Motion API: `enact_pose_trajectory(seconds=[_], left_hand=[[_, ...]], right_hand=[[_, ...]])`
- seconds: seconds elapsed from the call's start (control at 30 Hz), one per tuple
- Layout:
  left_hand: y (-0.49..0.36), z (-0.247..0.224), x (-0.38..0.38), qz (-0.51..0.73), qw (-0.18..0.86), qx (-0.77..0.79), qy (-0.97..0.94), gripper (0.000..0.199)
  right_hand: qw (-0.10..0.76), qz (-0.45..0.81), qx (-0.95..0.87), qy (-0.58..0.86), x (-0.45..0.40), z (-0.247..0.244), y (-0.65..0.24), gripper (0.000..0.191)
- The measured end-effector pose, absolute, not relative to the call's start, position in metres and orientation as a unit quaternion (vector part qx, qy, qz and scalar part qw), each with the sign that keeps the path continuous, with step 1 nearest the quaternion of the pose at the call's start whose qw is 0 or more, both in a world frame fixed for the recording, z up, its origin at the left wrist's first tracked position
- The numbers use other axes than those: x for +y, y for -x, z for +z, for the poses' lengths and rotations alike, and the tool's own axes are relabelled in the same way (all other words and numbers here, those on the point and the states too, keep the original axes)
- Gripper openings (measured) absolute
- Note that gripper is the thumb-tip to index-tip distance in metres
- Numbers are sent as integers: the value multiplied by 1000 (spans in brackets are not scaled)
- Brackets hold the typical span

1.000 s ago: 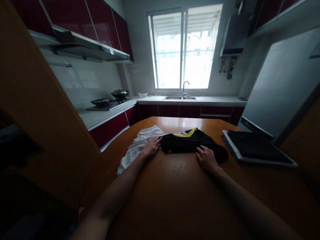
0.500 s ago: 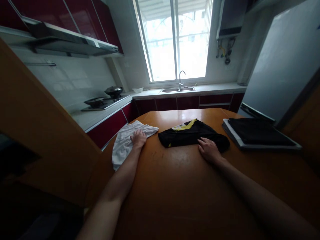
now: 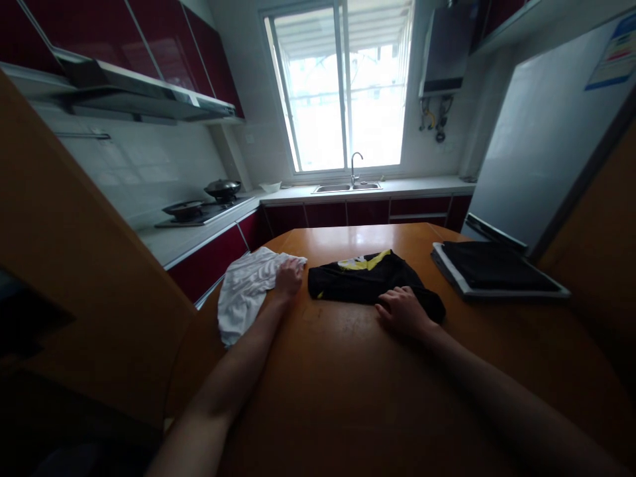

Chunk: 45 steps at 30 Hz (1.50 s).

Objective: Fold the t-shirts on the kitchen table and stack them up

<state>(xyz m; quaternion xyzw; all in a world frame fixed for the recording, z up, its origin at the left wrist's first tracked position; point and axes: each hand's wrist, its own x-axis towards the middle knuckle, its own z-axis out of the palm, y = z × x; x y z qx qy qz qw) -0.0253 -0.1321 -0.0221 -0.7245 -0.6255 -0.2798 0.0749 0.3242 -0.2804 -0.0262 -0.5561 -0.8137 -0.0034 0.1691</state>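
A crumpled white garment (image 3: 243,285) lies at the left on the wooden table (image 3: 342,384). My left hand (image 3: 289,278) rests at its right end, fingers stretched forward over the cloth and not visibly gripping it. In the middle lies a folded black garment (image 3: 352,281) with a yellow and white print along its far edge. My right hand (image 3: 403,311) touches the near right edge of this black garment, its fingers apart and slightly bent over the cloth.
A dark folded cloth (image 3: 491,265) tops a flat stack with a white edge (image 3: 517,292) at the table's right. Beyond the table are a counter with a sink (image 3: 348,188), a stove with pans (image 3: 222,189), and a fridge (image 3: 527,146) at right.
My left hand has slid right across the white garment to its right end. My right hand has shifted slightly left along the black garment's near edge. The camera view has tilted up a little.
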Motion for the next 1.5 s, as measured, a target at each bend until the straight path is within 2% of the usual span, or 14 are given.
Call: enact_pose_trajectory(seconds=[0.13,0.23,0.33,0.43,0.57,0.7,0.83,0.9,1.07,1.17,1.27,1.37,1.43,1.5], left_hand=[[-31,-26,-159,-279,53,-457,843,37],[-64,-31,-175,-248,41,-400,881,41],[-75,-34,-182,-231,45,-391,890,43],[-72,-34,-181,-249,40,-381,889,34],[-63,-31,-182,-347,-4,-360,866,19],[-51,-21,-197,-455,-106,-325,822,13],[-24,-12,-228,-446,-182,-307,821,11],[-5,-11,-244,-419,-203,-321,825,12],[34,-12,-267,-361,-243,-383,815,27],[36,-13,-263,-382,-214,-424,793,31],[22,-16,-251,-373,-111,-426,817,24],[9,-24,-239,-297,-64,-390,869,31],[6,-30,-235,-242,-61,-394,884,38],[6,-34,-236,-205,-56,-412,886,39]], right_hand=[[219,-14,-821,527,-287,-17,-311,31],[239,-45,-766,595,-283,-17,-316,30],[202,-60,-703,679,-279,-20,-328,31],[142,-40,-669,729,-281,-22,-339,28],[113,4,-673,731,-288,-20,-346,27],[186,68,-706,680,-300,-11,-348,21],[279,115,-786,539,-329,-1,-343,17],[281,125,-824,477,-351,1,-334,18],[197,182,-892,364,-403,-5,-308,12],[221,175,-877,390,-415,-9,-299,18],[261,97,-802,529,-411,-12,-297,26],[176,37,-751,635,-407,-18,-298,32],[116,17,-746,656,-408,-21,-298,34],[92,11,-752,652,-409,-22,-299,34]])
